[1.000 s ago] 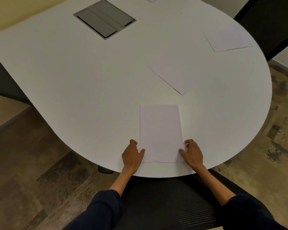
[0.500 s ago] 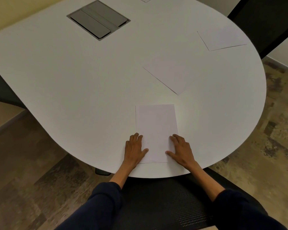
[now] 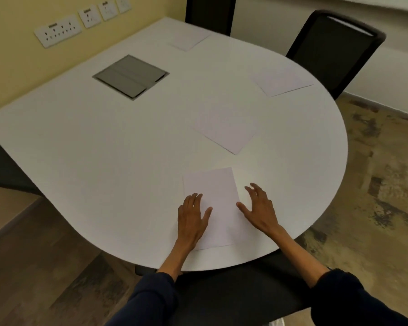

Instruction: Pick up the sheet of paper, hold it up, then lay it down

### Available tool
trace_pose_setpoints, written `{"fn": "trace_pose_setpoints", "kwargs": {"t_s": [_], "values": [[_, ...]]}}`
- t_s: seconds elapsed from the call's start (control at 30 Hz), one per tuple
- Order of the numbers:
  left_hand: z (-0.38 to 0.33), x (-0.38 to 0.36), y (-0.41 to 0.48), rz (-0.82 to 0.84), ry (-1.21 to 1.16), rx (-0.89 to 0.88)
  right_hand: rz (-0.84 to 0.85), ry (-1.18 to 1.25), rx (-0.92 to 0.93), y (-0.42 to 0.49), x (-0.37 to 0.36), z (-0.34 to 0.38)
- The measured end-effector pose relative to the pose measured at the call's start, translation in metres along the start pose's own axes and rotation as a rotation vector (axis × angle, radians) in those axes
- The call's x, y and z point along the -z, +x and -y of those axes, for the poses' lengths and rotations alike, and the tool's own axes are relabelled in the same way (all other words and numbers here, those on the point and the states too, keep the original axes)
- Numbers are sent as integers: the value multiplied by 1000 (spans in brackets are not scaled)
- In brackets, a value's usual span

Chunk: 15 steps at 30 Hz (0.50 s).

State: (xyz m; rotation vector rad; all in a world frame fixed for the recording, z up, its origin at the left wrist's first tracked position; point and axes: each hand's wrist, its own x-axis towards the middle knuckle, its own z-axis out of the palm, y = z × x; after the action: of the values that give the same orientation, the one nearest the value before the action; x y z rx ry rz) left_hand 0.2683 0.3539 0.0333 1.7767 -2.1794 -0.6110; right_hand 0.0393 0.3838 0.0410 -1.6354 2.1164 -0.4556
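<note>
A sheet of paper (image 3: 213,203) lies flat on the white counter (image 3: 104,161), close to the rounded near edge and directly in front of the person. Its long axis runs away from the person toward the far side of the counter, tilted slightly to the left at the far end; its short edges face the person and the wall. The left hand (image 3: 191,220) rests palm down on the sheet's near left part, fingers spread and thumb out over the paper, gripping nothing. The right hand (image 3: 260,209) is flat and spread just beside the sheet's right edge, the thumb tip at or touching that edge, the fingers on or just above the bare counter. Three other sheets lie farther off: one (image 3: 225,131) beyond the near sheet, one (image 3: 282,82) by the right rim, and one (image 3: 189,41) at the far end. A grey panel (image 3: 130,76) is set into the counter at left. A black chair (image 3: 332,50) stands beyond the right rim.
</note>
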Motion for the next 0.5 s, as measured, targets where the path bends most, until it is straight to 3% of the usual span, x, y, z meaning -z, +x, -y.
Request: {"fn": "trace_pose_setpoints", "kwargs": {"t_s": [0.2, 0.5], "values": [[-75, 15, 8, -219, -83, -51, -172, 101, 48, 8, 64, -19], [-215, 25, 6, -457, -97, -24, -275, 210, 193, 0, 181, -78]]}}
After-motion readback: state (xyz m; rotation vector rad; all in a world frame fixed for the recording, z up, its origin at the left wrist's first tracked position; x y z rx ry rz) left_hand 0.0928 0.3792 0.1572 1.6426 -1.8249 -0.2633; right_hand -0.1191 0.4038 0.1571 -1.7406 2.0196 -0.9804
